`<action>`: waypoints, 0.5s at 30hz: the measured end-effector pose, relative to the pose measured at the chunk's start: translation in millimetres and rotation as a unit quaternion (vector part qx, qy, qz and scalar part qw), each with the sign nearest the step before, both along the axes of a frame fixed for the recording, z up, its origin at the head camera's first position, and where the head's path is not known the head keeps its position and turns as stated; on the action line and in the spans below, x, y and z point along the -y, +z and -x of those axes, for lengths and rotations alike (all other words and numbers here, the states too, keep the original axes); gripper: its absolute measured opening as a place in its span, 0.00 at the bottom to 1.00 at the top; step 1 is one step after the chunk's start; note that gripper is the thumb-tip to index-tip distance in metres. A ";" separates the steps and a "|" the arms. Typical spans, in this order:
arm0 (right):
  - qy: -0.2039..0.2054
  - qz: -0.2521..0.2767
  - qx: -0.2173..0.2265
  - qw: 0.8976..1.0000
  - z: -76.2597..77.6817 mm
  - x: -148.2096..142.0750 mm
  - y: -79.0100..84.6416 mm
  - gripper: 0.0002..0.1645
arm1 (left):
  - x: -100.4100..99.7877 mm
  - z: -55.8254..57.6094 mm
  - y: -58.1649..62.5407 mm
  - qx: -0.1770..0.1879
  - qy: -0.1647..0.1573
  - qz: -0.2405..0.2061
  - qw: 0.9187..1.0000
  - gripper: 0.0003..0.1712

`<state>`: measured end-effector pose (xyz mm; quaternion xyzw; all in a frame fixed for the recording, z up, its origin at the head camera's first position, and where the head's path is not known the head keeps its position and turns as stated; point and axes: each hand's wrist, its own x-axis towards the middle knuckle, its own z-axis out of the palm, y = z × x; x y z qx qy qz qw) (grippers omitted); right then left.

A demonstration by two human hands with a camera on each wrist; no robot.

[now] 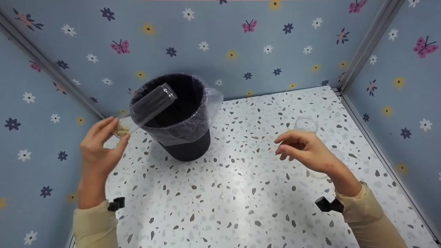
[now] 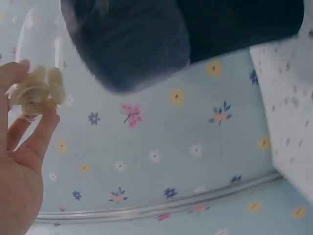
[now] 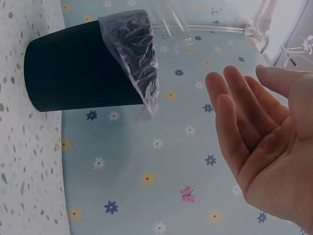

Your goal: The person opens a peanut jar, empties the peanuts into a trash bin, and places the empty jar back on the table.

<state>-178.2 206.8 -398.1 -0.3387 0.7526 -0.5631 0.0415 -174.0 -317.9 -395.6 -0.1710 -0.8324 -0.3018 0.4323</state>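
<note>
My left hand [image 1: 100, 150] pinches one end of a clear, tube-like plastic container [image 1: 153, 103]. Pale yellowish pieces [image 2: 39, 93] gather at the gripped end, as the left wrist view shows; their kind is unclear. The container slants across the left rim of a black trash bin [image 1: 187, 148], its far end over the bin's opening. My right hand [image 1: 306, 151] hovers over the table with loosely bent fingers and holds nothing; its palm shows in the right wrist view. Behind that hand, a clear round-rimmed container [image 1: 306, 120] is partly hidden.
A thin translucent bag [image 1: 213, 103] lines the bin and folds over its rim. The speckled white tabletop [image 1: 220, 206] is enclosed by blue flowered panels [image 1: 213, 31] at the back and both sides. Another faint clear edge [image 1: 317, 175] shows below the right hand.
</note>
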 end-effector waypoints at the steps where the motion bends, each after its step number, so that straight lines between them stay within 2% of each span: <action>1: -0.002 0.000 0.002 1.000 -0.3 -1.1 -1.6 0.11 | 7.0 5.9 9.2 0.019 0.004 0.029 0.999 0.29; 4: -0.005 -0.006 0.010 1.000 -1.6 -4.1 -6.8 0.11 | 16.8 18.9 38.2 0.074 0.012 0.104 0.992 0.29; 8: -0.014 -0.013 0.022 1.000 -3.3 -7.7 -12.9 0.10 | 11.6 30.0 72.2 0.139 -0.003 0.188 0.972 0.28; 12: -0.019 -0.014 0.040 0.999 -5.3 -11.2 -18.3 0.10 | 1.7 38.9 94.7 0.162 -0.019 0.253 0.953 0.27; 15: -0.021 -0.021 0.048 0.998 -6.3 -14.0 -22.2 0.09 | -2.6 43.5 103.2 0.169 -0.029 0.280 0.944 0.27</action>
